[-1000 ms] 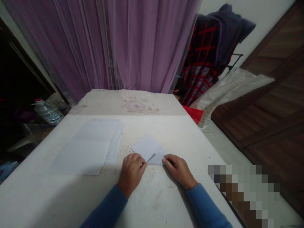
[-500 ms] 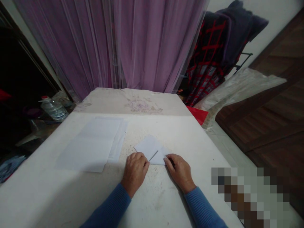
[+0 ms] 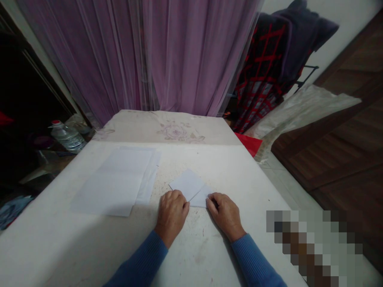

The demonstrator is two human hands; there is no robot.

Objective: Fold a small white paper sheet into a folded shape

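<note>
A small folded sheet of white paper (image 3: 188, 180) lies on the table in front of me, one corner pointing away and a slanting fold edge across it. My left hand (image 3: 172, 213) is closed on its near left edge, thumb and fingers together by the lower end of that fold. At the near right corner, my right hand (image 3: 224, 213) pinches the paper between thumb and bent forefinger. The parts of the paper beneath the fingers are hidden.
A stack of white paper sheets (image 3: 116, 179) lies on the left of the white table (image 3: 191, 255). Purple curtains (image 3: 185, 59) hang behind it. A plastic bottle (image 3: 67, 137) stands beyond the left edge; a plastic sheet (image 3: 305, 107) hangs on the right.
The dark gap along the paper's slanting fold has narrowed to a thin line as the flap lies flatter. My left hand has shifted slightly right; my right hand has hardly moved.
</note>
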